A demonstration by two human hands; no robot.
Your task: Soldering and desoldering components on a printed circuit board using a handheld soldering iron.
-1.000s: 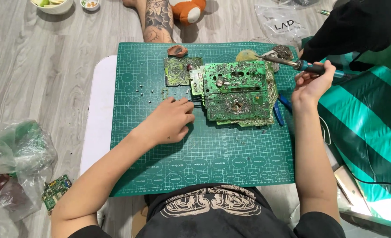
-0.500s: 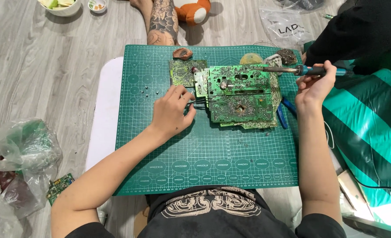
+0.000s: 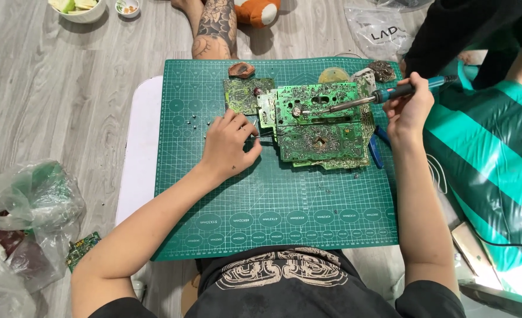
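On the green cutting mat, the right hand gripped a soldering iron by its insulated handle, tip on the stiff, light circuit boards, while the left hand pinched tweezers, apparently.

bright, even daylight, sharp across the whole view

soft shadows fall left of the left hand onto the cutting mat; a blown-out glare patch sits at the near right corner, and the wide lens bends the edges slightly.
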